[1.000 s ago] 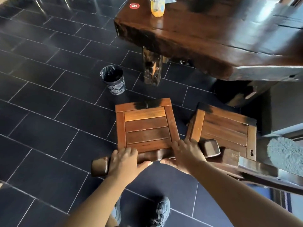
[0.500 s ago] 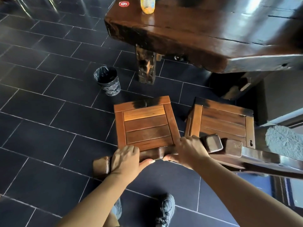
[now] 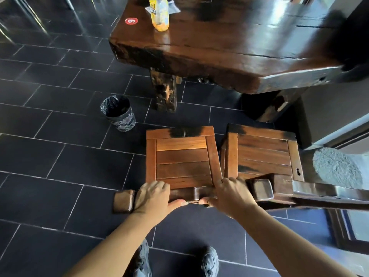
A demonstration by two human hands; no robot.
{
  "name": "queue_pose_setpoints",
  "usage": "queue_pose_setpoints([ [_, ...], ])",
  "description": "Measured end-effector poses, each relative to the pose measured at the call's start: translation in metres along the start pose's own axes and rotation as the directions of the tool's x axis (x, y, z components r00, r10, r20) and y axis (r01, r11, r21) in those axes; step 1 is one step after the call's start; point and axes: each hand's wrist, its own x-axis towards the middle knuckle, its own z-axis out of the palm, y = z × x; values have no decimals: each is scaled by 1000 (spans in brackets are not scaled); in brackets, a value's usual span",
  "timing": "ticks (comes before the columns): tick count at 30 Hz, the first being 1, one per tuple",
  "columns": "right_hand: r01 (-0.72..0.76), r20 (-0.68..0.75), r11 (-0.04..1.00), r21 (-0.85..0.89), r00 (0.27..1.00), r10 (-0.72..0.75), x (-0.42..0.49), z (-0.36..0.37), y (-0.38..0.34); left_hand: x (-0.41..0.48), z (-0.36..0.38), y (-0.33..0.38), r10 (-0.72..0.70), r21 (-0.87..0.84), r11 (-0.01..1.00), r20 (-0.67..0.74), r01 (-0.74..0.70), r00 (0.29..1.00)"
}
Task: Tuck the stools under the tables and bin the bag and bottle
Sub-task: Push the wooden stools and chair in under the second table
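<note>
A slatted wooden stool [image 3: 182, 156] stands on the dark tile floor in front of a heavy dark wood table [image 3: 229, 43]. My left hand [image 3: 154, 196] and my right hand [image 3: 229, 193] both grip the stool's thick back rail at its near edge. A second stool [image 3: 263, 154] stands close beside it on the right, touching or nearly so. On the table's far left end stands a yellow bottle [image 3: 159, 15], with a crinkled bag [image 3: 173, 7] partly hidden behind it. A small bin [image 3: 118, 113] with a dark liner sits on the floor left of the table leg.
The table's carved leg [image 3: 164, 92] stands just beyond the stools. A grey textured block [image 3: 337, 166] and a wall lie at the right. A red round number sticker [image 3: 131, 21] is on the table. My shoes [image 3: 209, 260] show at the bottom.
The stool in my hands has slid a little forward toward the table, and my view has tilted up, showing more of the tabletop, bottle and bag.
</note>
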Motion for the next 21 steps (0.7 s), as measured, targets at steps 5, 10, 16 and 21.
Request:
queue_pose_setpoints([
  [5, -94, -3, 994, 55, 996, 94, 5, -6, -3, 30, -13, -10, 112, 16, 993, 45, -113, 993],
  [10, -132, -5, 989, 64, 991, 132, 13, -8, -3, 50, -12, -17, 160, -14, 987, 37, -160, 986],
  [16, -138, 17, 990, 28, 990, 138, 22, -9, -3, 63, 3, -27, 197, -4, 980, -64, -197, 978],
  [21, -141, 17, 990, 12, 990, 141, 26, -4, -2, 65, 4, -24, 171, -34, 984, -60, -173, 983],
])
